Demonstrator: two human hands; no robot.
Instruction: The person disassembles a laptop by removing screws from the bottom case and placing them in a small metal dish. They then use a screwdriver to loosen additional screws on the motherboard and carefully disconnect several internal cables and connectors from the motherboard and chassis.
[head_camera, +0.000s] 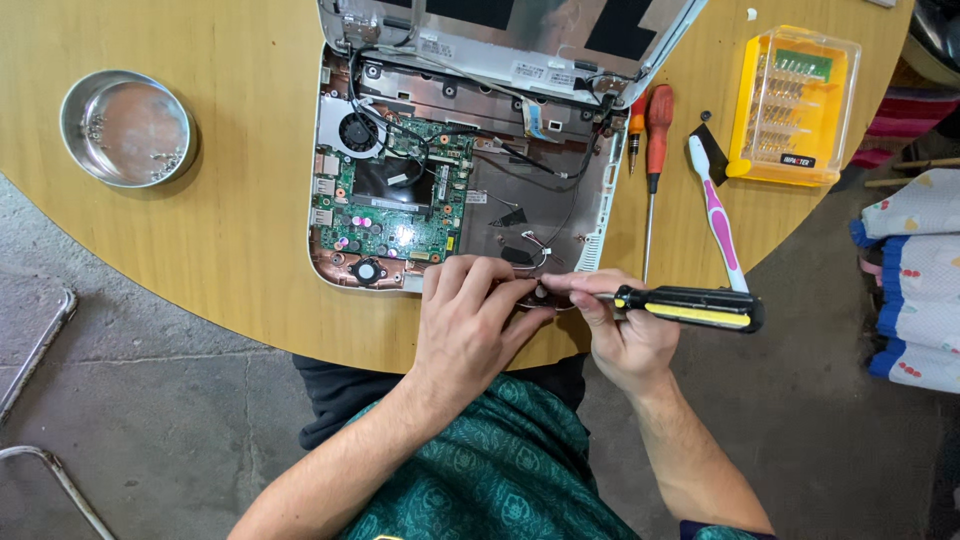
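Green patterned cloth (500, 470) over the person's lap fills the bottom centre of the frame, with both forearms rising from it to the table edge. The left hand (470, 320) is curled, its fingers pinched narrow around a small dark part (541, 293) at the near edge of the opened white laptop base (460, 180). The right hand (622, 330) is closed around a black-and-yellow-handled screwdriver (690, 305) lying nearly level, its shaft pointing left to that same small part between the fingertips of both hands.

Just above the hands sits the green circuit board (400, 200) with a round black fan (357, 131), and loose thin wires cross the bare right half of the base. Right of the laptop lie a red-handled screwdriver (657, 135) and a pink-and-white toothbrush (715, 215), side by side. Farther right stands a yellow plastic case of screwdriver bits (795, 105). At upper left, well apart, a round metal tin (128, 128) rests on the round wooden table (220, 240).
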